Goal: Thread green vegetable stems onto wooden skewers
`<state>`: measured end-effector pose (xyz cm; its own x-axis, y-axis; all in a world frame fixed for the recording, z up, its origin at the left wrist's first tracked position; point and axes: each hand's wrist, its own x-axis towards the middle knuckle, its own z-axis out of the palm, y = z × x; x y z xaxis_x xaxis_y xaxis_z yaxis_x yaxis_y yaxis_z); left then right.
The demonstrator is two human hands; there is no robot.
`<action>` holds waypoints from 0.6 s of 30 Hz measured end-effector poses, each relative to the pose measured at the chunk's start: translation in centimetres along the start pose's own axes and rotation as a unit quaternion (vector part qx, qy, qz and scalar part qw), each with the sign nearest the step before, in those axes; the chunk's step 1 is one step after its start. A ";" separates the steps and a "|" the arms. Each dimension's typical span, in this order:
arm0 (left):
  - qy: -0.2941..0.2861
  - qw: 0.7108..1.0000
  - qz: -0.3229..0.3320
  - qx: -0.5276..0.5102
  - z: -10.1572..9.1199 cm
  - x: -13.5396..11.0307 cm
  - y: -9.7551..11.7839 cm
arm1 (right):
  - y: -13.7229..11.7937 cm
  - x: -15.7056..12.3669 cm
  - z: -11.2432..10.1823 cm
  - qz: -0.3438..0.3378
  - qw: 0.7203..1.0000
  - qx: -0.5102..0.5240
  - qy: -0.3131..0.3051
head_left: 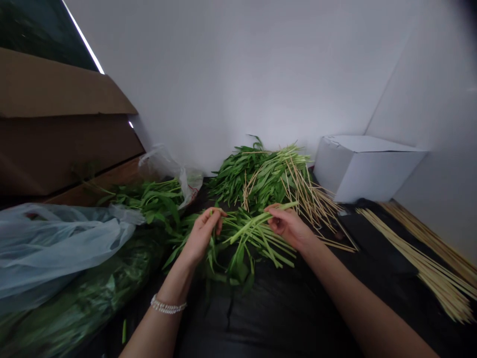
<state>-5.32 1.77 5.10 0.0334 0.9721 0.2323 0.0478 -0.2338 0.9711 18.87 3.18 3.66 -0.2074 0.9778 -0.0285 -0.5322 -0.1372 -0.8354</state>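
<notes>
Head view: the right hand [287, 226] pinches a green stalk [250, 227] slanting toward the left hand [204, 229]; they're apart, and I can't tell the left's grip. Greens [274, 243] lie below them, thin sticks [312, 199] beyond the right.

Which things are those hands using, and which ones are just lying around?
Seem part of the job:
- long pale green plant stem in the right hand
- heap of green leafy stems
- perhaps the thin tan wooden sticks partly on it

Seem just lying about:
- white angular cardboard box
- brown cardboard box
</notes>
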 end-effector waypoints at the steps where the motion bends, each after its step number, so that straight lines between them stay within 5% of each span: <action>1: -0.033 0.999 -0.006 0.024 0.3 -0.3 0.0 | 0.2 -0.1 0.1 0.000 1.000 -0.013 -0.008; 8: -0.149 0.984 -0.043 0.089 1.4 -0.9 -0.5 | 0.8 -0.3 0.6 -0.007 0.998 -0.053 -0.038; 18: -0.140 0.979 -0.058 0.136 1.3 -0.7 -0.3 | 0.0 -0.4 0.7 -0.034 0.998 -0.041 -0.025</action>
<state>-4.02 1.15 4.53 0.2821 0.9575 0.0608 0.3297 -0.1563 0.9310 18.40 2.64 4.02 -0.2149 0.9750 0.0557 -0.4781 -0.0553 -0.8766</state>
